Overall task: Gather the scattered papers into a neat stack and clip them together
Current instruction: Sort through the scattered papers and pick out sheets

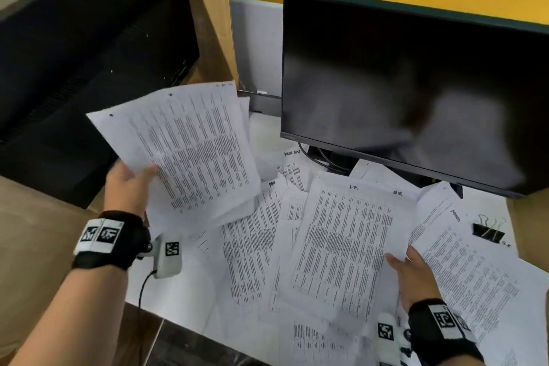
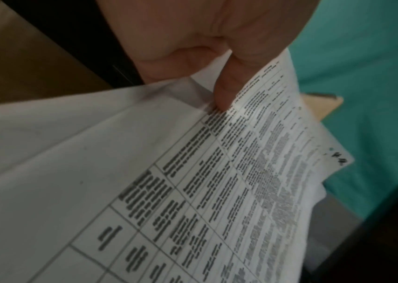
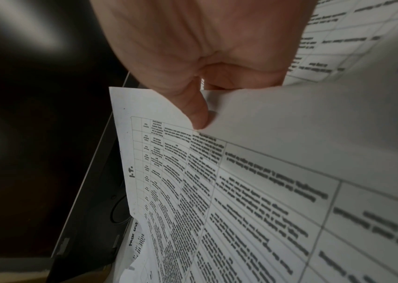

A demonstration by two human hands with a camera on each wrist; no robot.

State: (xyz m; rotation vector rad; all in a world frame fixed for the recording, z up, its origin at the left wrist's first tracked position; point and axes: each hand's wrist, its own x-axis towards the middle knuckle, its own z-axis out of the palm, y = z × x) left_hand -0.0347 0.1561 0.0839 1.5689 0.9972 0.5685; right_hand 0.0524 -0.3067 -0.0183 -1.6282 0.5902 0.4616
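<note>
Pinching sheets under left hand thumb, right hand gripping page

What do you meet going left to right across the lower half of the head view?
Left hand holding a sheaf of papers → sheet marked I.T. pinched by the right hand → binder clips on the desk.

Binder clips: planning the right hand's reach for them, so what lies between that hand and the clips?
Head view: overlapping printed sheets lie between the right hand and binder clips.
</note>
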